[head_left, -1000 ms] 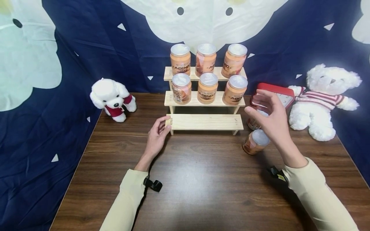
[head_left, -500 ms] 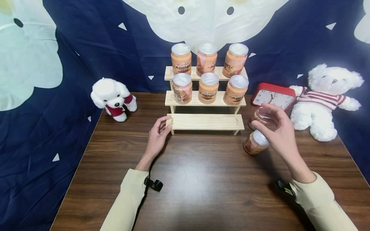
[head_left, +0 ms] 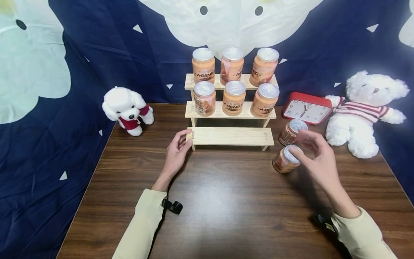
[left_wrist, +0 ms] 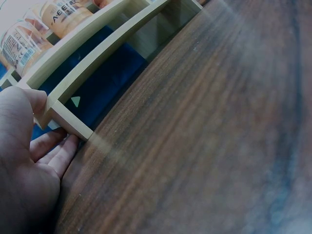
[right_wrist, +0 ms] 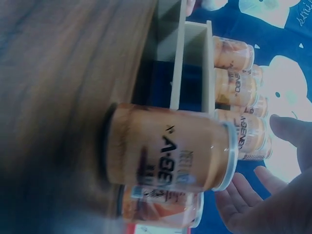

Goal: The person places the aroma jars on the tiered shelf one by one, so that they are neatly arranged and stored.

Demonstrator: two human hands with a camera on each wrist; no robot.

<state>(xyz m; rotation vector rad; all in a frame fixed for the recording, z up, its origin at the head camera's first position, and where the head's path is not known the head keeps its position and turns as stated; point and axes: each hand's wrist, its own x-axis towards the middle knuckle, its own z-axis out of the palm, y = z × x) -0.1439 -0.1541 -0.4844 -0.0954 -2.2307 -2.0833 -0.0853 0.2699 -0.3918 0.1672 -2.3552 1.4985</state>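
Note:
My left hand [head_left: 175, 153] grips the left end of a stepped wooden display rack [head_left: 231, 136], thumb on the lowest board and fingers beside its leg in the left wrist view. On the table right of the rack stand two orange cans with silver lids, a nearer can [head_left: 284, 162] and a farther can [head_left: 289, 135]. At the nearer can my right hand [head_left: 320, 162] hovers with spread, bent fingers; its thumb overlaps the lid in the head view. The right wrist view shows this hand beyond the lid of the nearer can [right_wrist: 168, 148], a gap between them.
Matching cans [head_left: 233, 99] stand on the middle and top boards, three on each. A red clock [head_left: 307, 108] and a white teddy bear [head_left: 357, 111] are at the right, a white toy dog [head_left: 127, 109] at the left. A blue patterned cloth [head_left: 106, 46] hangs behind the table [head_left: 210, 208].
My right hand has come down and toward me, from over the farther can and clock to the nearer can. My left hand stays on the rack.

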